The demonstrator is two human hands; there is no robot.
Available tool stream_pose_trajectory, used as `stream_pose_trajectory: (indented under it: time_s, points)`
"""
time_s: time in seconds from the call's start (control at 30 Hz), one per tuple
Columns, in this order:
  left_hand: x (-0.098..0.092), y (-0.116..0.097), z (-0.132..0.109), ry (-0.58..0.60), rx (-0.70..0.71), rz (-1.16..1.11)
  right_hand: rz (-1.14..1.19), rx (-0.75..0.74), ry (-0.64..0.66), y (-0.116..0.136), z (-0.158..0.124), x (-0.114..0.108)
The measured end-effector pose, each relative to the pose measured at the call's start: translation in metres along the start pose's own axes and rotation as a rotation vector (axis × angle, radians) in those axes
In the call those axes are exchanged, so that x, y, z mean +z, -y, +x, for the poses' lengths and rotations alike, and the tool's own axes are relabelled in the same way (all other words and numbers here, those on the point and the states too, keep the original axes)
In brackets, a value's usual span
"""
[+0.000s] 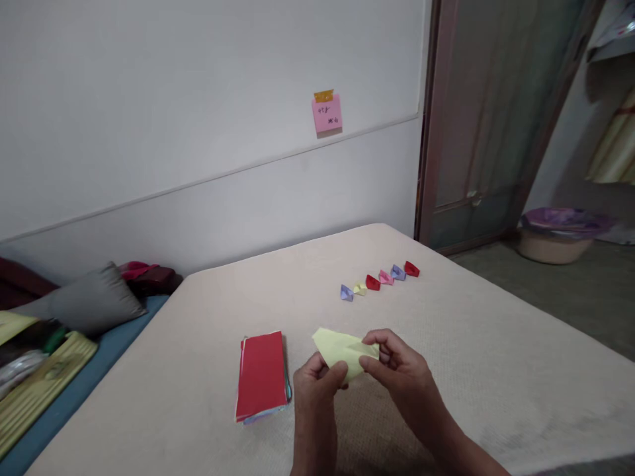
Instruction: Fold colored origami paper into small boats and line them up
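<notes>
A partly folded pale yellow paper (340, 350) is held just above the cream mattress (496, 370). My left hand (317, 387) pinches its lower left side, and my right hand (397, 370) pinches its right edge with thumb and fingers. A stack of coloured paper sheets (261, 375) with a red sheet on top lies just left of my hands. Farther away, a row of several small folded paper boats (380, 279) in purple, yellow, red and pink rests on the mattress.
A grey pillow (94, 301) and folded cloths (34, 377) lie at the left. A pink sticky note (327, 113) hangs on the white wall. A door (491, 112) and a covered basin (558, 231) stand at the right.
</notes>
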State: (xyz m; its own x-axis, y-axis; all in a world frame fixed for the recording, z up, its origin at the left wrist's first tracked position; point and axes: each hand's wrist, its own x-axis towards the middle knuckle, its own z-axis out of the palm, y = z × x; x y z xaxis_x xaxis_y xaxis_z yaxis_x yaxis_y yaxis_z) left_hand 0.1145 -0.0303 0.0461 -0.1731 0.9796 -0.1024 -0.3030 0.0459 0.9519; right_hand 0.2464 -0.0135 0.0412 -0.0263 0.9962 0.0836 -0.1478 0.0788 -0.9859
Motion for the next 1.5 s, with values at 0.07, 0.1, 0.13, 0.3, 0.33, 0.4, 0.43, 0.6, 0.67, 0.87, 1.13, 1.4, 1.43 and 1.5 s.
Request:
stream_pose_trajectory:
  time_s: [0.07, 0.1, 0.13, 0.3, 0.33, 0.4, 0.43, 0.6, 0.67, 0.87, 1.13, 1.4, 1.43, 1.5]
  points:
    - [-0.001, -0.001, 0.000, 0.016, 0.002, 0.024, 0.004, 0.023, 0.035, 0.002, 0.001, -0.001]
    - [-0.002, -0.001, 0.000, 0.024, 0.002, 0.033, 0.008, 0.033, 0.058, 0.003, 0.001, -0.001]
    - [-0.002, -0.002, 0.000, 0.033, 0.002, 0.043, 0.006, 0.040, 0.077, 0.004, 0.002, -0.001]
    - [0.000, -0.004, 0.000, 0.071, -0.048, 0.071, -0.014, 0.016, 0.108, 0.008, 0.002, 0.001]
    - [0.000, -0.005, -0.001, 0.077, -0.063, 0.066, -0.010, 0.003, 0.111, 0.008, 0.001, 0.001]
    - [0.002, -0.006, -0.003, 0.084, -0.075, 0.051, -0.005, -0.028, 0.121, 0.007, 0.001, 0.002]
    - [0.002, -0.006, -0.003, 0.086, -0.071, 0.046, -0.004, -0.040, 0.125, 0.007, 0.001, 0.002]
    - [0.002, -0.005, -0.005, 0.113, -0.028, 0.078, -0.008, -0.058, 0.126, 0.004, 0.000, 0.001]
    - [0.002, -0.004, -0.006, 0.124, -0.016, 0.089, -0.013, -0.061, 0.137, 0.002, -0.001, 0.001]
    - [0.001, -0.004, -0.007, 0.083, 0.010, 0.083, -0.032, -0.125, 0.183, -0.001, -0.001, 0.000]
    - [-0.002, -0.007, -0.007, 0.014, 0.026, -0.004, -0.055, -0.237, 0.227, -0.003, -0.001, 0.002]
    - [-0.001, -0.021, -0.009, -0.019, -0.028, -0.101, -0.079, -0.235, 0.254, -0.007, -0.001, 0.003]
    - [-0.001, -0.022, -0.008, -0.021, -0.025, -0.109, -0.074, -0.223, 0.254, -0.007, -0.001, 0.003]
    - [-0.002, -0.023, -0.008, -0.026, -0.003, -0.118, -0.058, -0.195, 0.250, -0.006, 0.000, 0.003]
